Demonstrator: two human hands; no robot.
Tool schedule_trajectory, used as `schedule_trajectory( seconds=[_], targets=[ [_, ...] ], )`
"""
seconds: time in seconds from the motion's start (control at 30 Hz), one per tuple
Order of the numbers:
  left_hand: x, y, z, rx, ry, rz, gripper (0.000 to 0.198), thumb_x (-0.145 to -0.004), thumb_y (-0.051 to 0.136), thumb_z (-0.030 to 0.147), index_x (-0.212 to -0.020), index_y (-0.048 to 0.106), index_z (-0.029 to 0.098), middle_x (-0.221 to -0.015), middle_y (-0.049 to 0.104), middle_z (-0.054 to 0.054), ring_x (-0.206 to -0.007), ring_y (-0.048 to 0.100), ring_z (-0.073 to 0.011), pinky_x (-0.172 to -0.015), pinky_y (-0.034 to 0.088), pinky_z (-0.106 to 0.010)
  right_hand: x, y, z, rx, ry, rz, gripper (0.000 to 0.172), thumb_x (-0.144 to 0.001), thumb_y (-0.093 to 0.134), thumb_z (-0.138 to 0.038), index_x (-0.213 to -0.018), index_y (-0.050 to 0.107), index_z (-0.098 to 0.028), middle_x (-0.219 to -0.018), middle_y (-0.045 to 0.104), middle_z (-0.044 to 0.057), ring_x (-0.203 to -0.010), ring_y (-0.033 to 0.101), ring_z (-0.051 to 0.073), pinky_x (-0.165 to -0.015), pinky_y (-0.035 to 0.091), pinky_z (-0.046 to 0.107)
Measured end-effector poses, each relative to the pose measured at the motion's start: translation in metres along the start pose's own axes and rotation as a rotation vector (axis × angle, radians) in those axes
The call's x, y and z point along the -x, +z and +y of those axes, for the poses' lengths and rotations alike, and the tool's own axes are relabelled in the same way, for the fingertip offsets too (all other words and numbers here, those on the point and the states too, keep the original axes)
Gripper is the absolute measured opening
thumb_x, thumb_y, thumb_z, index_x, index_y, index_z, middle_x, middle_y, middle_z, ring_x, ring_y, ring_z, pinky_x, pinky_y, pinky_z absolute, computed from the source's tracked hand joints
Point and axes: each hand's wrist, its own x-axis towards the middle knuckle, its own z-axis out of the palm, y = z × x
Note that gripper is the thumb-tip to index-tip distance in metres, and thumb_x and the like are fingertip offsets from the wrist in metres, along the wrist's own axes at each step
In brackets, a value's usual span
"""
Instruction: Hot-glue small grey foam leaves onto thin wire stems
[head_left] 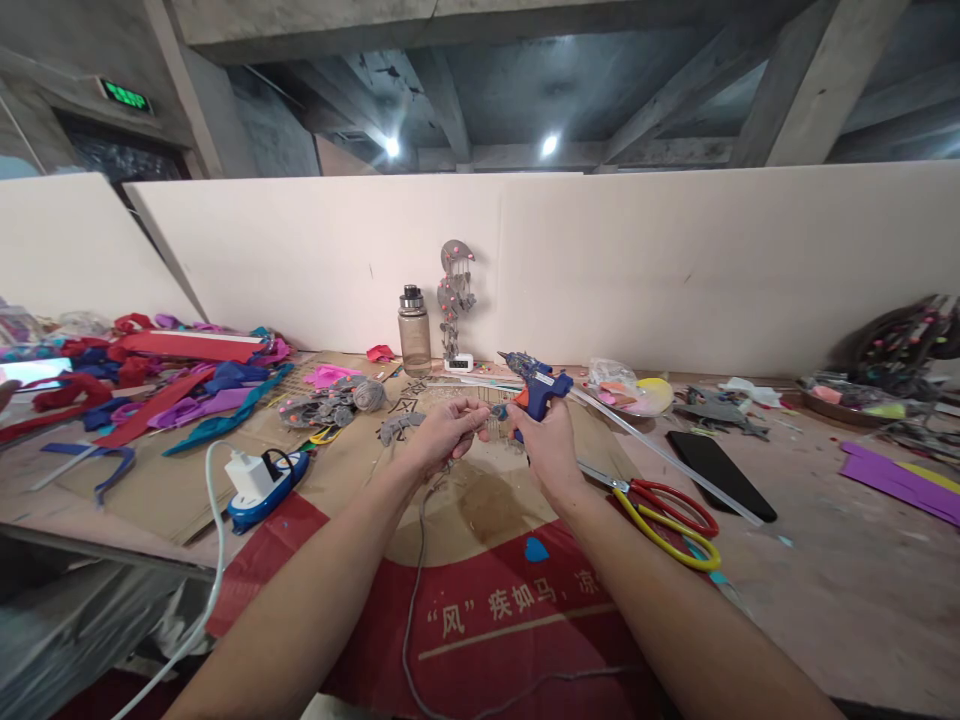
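We look down along two bare forearms to a cluttered worktable (817, 580). We see the right hand (551, 440) with its fingers curled around the handle of a blue hot-glue gun (540, 388), the nozzle pointing up and to the left. We note a long translucent glue stick (675, 462) trailing from the gun's rear toward a black smartphone (720, 475).

In the left hand (450, 432), we find the thumb and forefinger pressed together at the tips. A small blue piece (499, 411) lies between the two hands, just beside these fingertips; we cannot tell which hand supports it. Below the left hand, we trace a grey cord (418, 575) down across the printed cardboard (487, 625), where a blue heart-shaped cutout (536, 549) lies flat.

To the right, we observe scissors (664, 510) with one red and one yellow handle loop. To the left, we distinguish a ball of grey yarn (369, 394) and a blue power strip (268, 492). Behind the hands, we identify an upright drinking bottle (415, 335) beside a grey hanging ornament (456, 285) with pink beads.
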Motion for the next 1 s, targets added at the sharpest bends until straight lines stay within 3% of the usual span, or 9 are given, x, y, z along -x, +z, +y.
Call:
schedule_trajectory(
  seconds=[0.1, 0.3, 0.53, 0.63, 0.8, 1.0],
  targets=[
    [0.001, 0.001, 0.0, -0.095, 0.042, 0.053, 0.044, -0.067, 0.08, 0.047, -0.098, 0.07, 0.016, -0.072, 0.062, 0.0, -0.038, 0.032, -0.0015, -0.035, 0.018, -0.02, 0.001, 0.0, -0.001, 0.041, 0.003, -0.003, 0.03, -0.069, 0.07, -0.034, -0.09, 0.052, -0.021, -0.063, 0.058, -0.006, -0.05, 0.054, 0.013, -0.051, 0.044, 0.026],
    [0.0, 0.002, -0.001, -0.148, 0.072, 0.116, 0.036, -0.068, 0.076, 0.051, -0.074, 0.072, 0.015, -0.06, 0.055, 0.002, -0.039, 0.031, -0.003, -0.037, 0.017, -0.021, 0.003, -0.001, 0.0, 0.11, -0.034, -0.043, 0.028, -0.072, 0.068, -0.037, -0.089, 0.052, -0.022, -0.062, 0.059, -0.005, -0.053, 0.057, 0.014, -0.053, 0.045, 0.027],
    [-0.004, -0.007, 0.001, 0.02, 0.083, 0.281, 0.032, -0.067, 0.078, 0.044, -0.068, 0.066, 0.015, -0.048, 0.048, 0.005, -0.035, 0.027, -0.0027, -0.037, 0.011, -0.022, 0.005, -0.006, -0.005, 0.056, -0.033, -0.148, 0.033, -0.079, 0.062, -0.041, -0.105, 0.052, -0.024, -0.076, 0.063, -0.004, -0.057, 0.056, 0.014, -0.058, 0.046, 0.028],
    [-0.005, -0.013, 0.006, 0.093, 0.103, 0.388, 0.034, -0.063, 0.079, 0.045, -0.069, 0.066, 0.014, -0.056, 0.055, 0.002, -0.035, 0.026, -0.0012, -0.037, 0.01, -0.021, 0.01, -0.007, -0.01, 0.055, -0.044, -0.233, 0.028, -0.079, 0.06, -0.037, -0.103, 0.055, -0.024, -0.087, 0.066, -0.001, -0.061, 0.056, 0.014, -0.06, 0.047, 0.029],
    [-0.005, -0.019, 0.011, 0.172, 0.156, 0.511, 0.035, -0.057, 0.082, 0.041, -0.069, 0.064, 0.013, -0.063, 0.059, 0.001, -0.037, 0.025, 0.0, -0.037, 0.011, -0.021, 0.016, -0.011, -0.012, 0.255, -0.165, -0.228, 0.022, -0.083, 0.059, -0.038, -0.1, 0.062, -0.024, -0.084, 0.066, 0.003, -0.068, 0.057, 0.02, -0.066, 0.045, 0.033],
    [-0.004, -0.019, 0.013, 0.173, 0.197, 0.536, 0.034, -0.06, 0.08, 0.04, -0.07, 0.062, 0.013, -0.062, 0.058, 0.002, -0.037, 0.024, 0.0004, -0.037, 0.012, -0.02, 0.017, -0.012, -0.011, 0.442, -0.203, -0.24, 0.033, -0.086, 0.056, -0.044, -0.11, 0.061, -0.021, -0.087, 0.069, 0.006, -0.074, 0.06, 0.024, -0.071, 0.045, 0.036]
  ],
)
